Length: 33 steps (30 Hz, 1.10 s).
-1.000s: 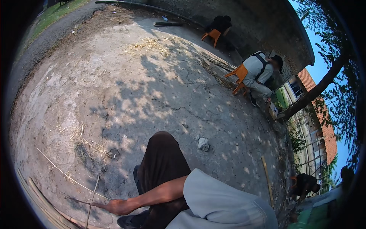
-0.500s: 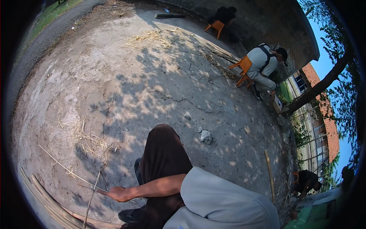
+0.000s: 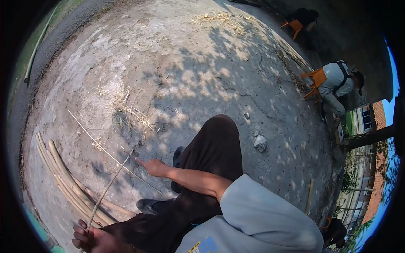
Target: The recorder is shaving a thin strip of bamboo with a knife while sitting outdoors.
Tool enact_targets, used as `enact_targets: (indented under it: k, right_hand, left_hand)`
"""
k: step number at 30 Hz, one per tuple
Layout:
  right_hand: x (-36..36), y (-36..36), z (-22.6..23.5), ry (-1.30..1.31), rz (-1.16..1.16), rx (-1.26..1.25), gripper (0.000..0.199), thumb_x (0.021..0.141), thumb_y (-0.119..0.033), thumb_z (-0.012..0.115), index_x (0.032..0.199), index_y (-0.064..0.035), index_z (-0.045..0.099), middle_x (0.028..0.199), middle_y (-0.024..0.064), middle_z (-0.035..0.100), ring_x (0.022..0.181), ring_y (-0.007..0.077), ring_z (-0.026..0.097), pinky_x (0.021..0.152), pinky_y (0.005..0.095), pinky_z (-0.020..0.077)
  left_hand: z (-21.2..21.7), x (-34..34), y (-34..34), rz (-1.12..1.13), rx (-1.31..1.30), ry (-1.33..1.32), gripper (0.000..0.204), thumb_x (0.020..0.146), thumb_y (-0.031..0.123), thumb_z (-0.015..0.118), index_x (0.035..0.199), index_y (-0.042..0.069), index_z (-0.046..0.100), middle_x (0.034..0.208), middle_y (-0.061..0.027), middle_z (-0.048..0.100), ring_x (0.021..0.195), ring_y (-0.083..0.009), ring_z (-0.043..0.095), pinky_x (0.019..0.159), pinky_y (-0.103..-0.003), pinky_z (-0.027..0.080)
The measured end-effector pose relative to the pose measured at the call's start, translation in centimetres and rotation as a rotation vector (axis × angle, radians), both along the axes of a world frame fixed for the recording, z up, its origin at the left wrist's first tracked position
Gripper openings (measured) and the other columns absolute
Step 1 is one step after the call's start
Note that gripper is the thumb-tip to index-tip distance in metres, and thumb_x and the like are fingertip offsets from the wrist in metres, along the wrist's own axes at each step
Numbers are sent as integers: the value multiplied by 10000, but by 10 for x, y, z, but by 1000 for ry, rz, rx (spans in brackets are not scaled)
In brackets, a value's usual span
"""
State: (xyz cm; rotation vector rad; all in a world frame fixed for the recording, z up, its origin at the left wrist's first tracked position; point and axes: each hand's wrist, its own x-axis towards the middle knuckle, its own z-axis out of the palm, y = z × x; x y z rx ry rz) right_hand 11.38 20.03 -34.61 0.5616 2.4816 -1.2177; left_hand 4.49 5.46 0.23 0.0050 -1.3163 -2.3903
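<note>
Cracked concrete ground is lying under both grips: left hand [image 3: 95,240] is closing around a thin bamboo strip [image 3: 107,189], right hand [image 3: 154,167] is steadying its far end beside bamboo poles [image 3: 63,177]

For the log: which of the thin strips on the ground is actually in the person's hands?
The darker strip, gripped by the left hand and touched by the right hand; the pale strip lies loose.
</note>
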Motion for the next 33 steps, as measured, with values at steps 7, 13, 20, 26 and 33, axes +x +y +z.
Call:
enact_targets:
  k: [7,13,20,26,33]
  right_hand:
    - [13,10,77,87,-53,-26,745,960,-104,442,1562,-223,19,724,254,629,641,433,619,645,531,484]
    - [17,-40,132,464,97,-198,764,920,-45,431,1564,-214,57,674,189,588,605,398,610,584,536,468]
    - [20,13,2,38,96,102,736,884,-27,450,1544,-201,174,823,247,667,714,444,655,659,536,523]
    - [27,29,-32,16,-64,323,691,903,-60,466,1532,-165,203,831,256,671,780,452,669,703,536,543]
    - [1,-13,83,274,-13,-55,743,929,-82,447,1561,-225,83,725,235,628,637,428,613,621,562,489]
  left_hand:
    - [-24,-5,5,-312,-1,155,585,958,652,380,673,165,225,613,35,152,643,-136,204,728,-357,279]
    - [-21,-3,-9,-200,21,128,635,918,730,364,678,161,217,610,26,155,647,-143,209,719,-357,283]
    - [-24,1,-5,-239,27,101,653,913,766,311,693,164,188,619,30,133,648,-150,188,730,-352,280]
    - [-20,12,14,-246,-20,158,649,919,763,294,704,157,202,622,27,136,653,-152,192,735,-354,283]
    - [-24,10,9,-123,23,167,563,957,649,422,743,128,415,647,23,191,648,-152,248,714,-360,306]
